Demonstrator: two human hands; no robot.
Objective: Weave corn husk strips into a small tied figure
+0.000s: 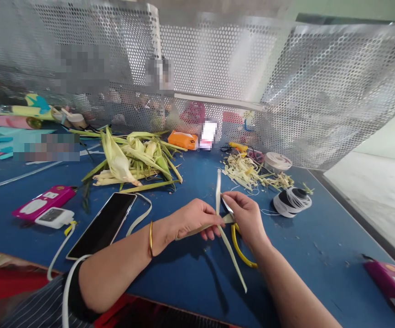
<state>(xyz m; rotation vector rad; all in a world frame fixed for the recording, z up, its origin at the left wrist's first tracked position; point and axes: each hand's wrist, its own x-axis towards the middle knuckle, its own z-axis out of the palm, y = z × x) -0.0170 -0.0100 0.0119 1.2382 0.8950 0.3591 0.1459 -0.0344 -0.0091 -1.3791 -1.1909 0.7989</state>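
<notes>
My left hand point(200, 218) is closed, its thumb and fingers pinching pale green corn husk strips point(232, 259). One strip runs up past the fingertips and hangs down toward the table; another crosses it sideways toward my right hand point(247, 216). That hand is closed too, around scissors point(241, 250) whose yellow handle loop shows below the palm. A bit of metal blade shows by the thumb, close to the strips. My right fingers cover the rest of the scissors, and I cannot tell whether they also grip the crossing strip.
A pile of corn husks point(139, 157) lies at the back left. Husk scraps point(241, 169), a tape roll point(278, 161) and a white thread spool point(291, 202) are at right. A phone point(103, 223), cabled white device point(54, 217) and magenta packs point(45, 202) lie nearby. Perforated metal panels point(214, 59) stand behind.
</notes>
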